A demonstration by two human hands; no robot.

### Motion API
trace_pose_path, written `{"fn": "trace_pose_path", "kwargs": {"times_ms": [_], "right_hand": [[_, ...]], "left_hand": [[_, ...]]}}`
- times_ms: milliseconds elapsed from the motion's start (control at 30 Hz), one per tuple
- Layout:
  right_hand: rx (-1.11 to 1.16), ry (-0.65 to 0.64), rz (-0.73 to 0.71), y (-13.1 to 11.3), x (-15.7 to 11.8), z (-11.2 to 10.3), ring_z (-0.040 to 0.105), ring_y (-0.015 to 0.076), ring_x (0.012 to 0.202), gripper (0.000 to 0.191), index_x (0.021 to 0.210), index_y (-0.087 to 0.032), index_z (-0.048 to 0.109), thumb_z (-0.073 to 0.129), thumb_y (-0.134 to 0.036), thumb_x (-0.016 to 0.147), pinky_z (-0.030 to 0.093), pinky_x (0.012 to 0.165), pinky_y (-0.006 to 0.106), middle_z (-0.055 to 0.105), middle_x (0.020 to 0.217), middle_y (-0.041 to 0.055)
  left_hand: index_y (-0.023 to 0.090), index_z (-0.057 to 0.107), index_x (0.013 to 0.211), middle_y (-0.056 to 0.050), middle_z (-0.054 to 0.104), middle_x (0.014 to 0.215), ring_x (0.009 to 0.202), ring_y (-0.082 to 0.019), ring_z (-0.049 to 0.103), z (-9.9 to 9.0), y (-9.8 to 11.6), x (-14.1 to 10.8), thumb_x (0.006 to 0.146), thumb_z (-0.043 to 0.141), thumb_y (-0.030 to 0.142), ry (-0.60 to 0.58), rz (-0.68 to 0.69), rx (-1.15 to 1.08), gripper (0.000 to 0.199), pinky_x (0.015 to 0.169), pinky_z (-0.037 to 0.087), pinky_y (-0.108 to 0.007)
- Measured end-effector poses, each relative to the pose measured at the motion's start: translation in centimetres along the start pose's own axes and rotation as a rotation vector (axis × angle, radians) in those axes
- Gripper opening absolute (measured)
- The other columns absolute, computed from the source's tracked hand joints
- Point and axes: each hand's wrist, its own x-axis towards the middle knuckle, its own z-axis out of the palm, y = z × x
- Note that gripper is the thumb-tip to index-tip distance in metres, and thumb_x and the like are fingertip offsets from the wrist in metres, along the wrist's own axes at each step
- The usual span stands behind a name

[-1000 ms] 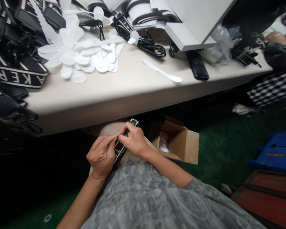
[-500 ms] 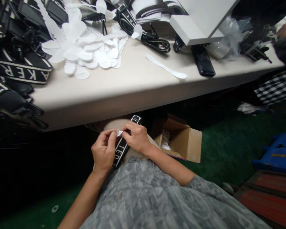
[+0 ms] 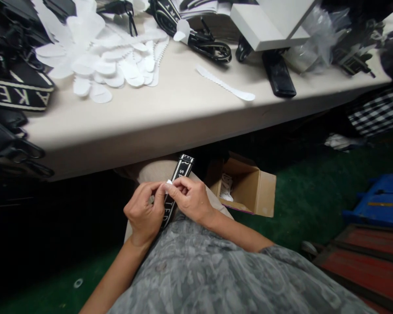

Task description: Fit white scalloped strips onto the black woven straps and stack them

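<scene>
Over my lap, my left hand [image 3: 146, 212] and my right hand [image 3: 194, 198] meet with fingertips pinched together on a small white paper piece [image 3: 169, 183]. Only a corner of that paper shows between the fingers. Beneath the hands, a black strap with white lettering and edge lines [image 3: 185, 165] lies along my thigh, partly covered by the fingers. Whether the paper goes around the strap is hidden.
On the table [image 3: 134, 117] lie a pile of white paper strips [image 3: 98, 61], one loose strip [image 3: 225, 83], black lettered straps [image 3: 16, 89], a coiled strap [image 3: 212, 51] and a black phone [image 3: 279, 74]. Below stand a cardboard box [image 3: 265, 194] and a blue plastic object [image 3: 380, 200].
My hands have drawn together, and less of the white paper shows between the fingertips. More of the strap's far end is visible. The view has shifted slightly.
</scene>
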Motion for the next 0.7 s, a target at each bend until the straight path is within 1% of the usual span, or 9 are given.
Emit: {"fn": "trace_pose_path", "kwargs": {"times_ms": [67,100,233,300,400,467,533,600,700], "right_hand": [[-0.008,0.001,-0.010,0.0,0.0,0.1,0.052,0.0098,0.059,0.034,0.075,-0.019,0.064,0.058,-0.044,0.097,0.038,0.058,0.024,0.059,0.064,-0.0025],[-0.022,0.009,-0.027,0.1,0.0,0.2,0.052,0.0101,0.059,0.035,0.072,-0.019,0.061,0.057,-0.043,0.098,0.037,0.058,0.024,0.058,0.064,-0.0023],[-0.127,0.050,-0.101,0.4,-0.1,0.4,0.051,0.0112,0.059,0.035,0.068,-0.019,0.056,0.055,-0.038,0.099,0.036,0.060,0.026,0.059,0.064,-0.0008],[-0.193,0.066,-0.129,0.7,0.0,0.6,0.053,0.0122,0.062,0.035,0.067,-0.020,0.055,0.056,-0.036,0.098,0.035,0.063,0.028,0.060,0.065,0.0003],[-0.182,0.060,-0.090,1.3,0.5,0.8,0.053,0.0121,0.062,0.036,0.065,-0.020,0.055,0.060,-0.037,0.096,0.034,0.063,0.028,0.059,0.064,-0.0003],[-0.108,0.063,-0.028,1.7,0.9,0.7,0.050,0.0112,0.060,0.040,0.062,-0.019,0.053,0.063,-0.042,0.094,0.033,0.061,0.027,0.055,0.061,-0.0016],[-0.012,0.104,0.046,1.9,1.2,0.5,0.048,0.0108,0.059,0.039,0.066,-0.019,0.053,0.069,-0.048,0.087,0.035,0.061,0.027,0.054,0.063,-0.0027],[0.128,0.142,0.110,1.7,1.1,0.2,0.052,0.0119,0.064,0.038,0.086,-0.020,0.059,0.077,-0.053,0.079,0.040,0.062,0.026,0.059,0.074,-0.0014],[0.479,0.057,0.145,1.0,0.3,0.5,0.064,0.0165,0.081,0.071,0.129,-0.021,0.052,0.077,-0.061,0.076,0.049,0.071,0.028,0.069,0.101,0.0057]], "left_hand": [[0.016,0.070,0.085,-0.002,0.070,0.080,0.075,-0.013,0.064,-0.1,0.3,-0.2,0.093,0.066,0.018,0.009,-0.035,-0.018,0.010,0.075,0.048,-0.024],[0.017,0.070,0.084,-0.001,0.069,0.079,0.073,-0.012,0.063,-0.1,0.4,-0.2,0.093,0.066,0.021,0.016,-0.112,-0.054,0.011,0.073,0.048,-0.024],[0.018,0.072,0.082,0.002,0.062,0.067,0.059,-0.009,0.054,-0.2,0.4,0.0,0.088,0.072,0.036,0.105,-0.558,-0.317,0.019,0.057,0.041,-0.020],[0.016,0.071,0.079,0.002,0.059,0.063,0.057,-0.007,0.050,0.0,0.2,0.3,0.075,0.083,0.042,0.148,-0.769,-0.524,0.029,0.055,0.039,-0.017],[0.013,0.065,0.068,0.003,0.054,0.059,0.056,-0.005,0.044,0.5,-0.3,0.9,0.048,0.095,0.049,0.099,-1.025,-0.810,0.052,0.055,0.040,-0.014],[0.012,0.061,0.065,0.003,0.051,0.057,0.055,-0.004,0.042,0.7,-0.2,1.3,0.041,0.098,0.051,0.057,-1.084,-0.871,0.058,0.054,0.040,-0.012],[0.013,0.062,0.066,0.003,0.052,0.058,0.056,-0.004,0.043,0.6,0.3,1.7,0.041,0.099,0.051,0.061,-1.084,-0.903,0.059,0.055,0.042,-0.011],[0.014,0.063,0.065,0.003,0.051,0.058,0.056,-0.005,0.044,0.3,1.1,2.0,0.040,0.099,0.054,0.066,-1.073,-0.926,0.059,0.053,0.043,-0.011],[0.020,0.070,0.066,0.001,0.054,0.058,0.052,-0.008,0.048,-0.3,1.8,2.2,0.045,0.095,0.061,0.016,-1.012,-0.874,0.052,0.048,0.046,-0.015]]}}
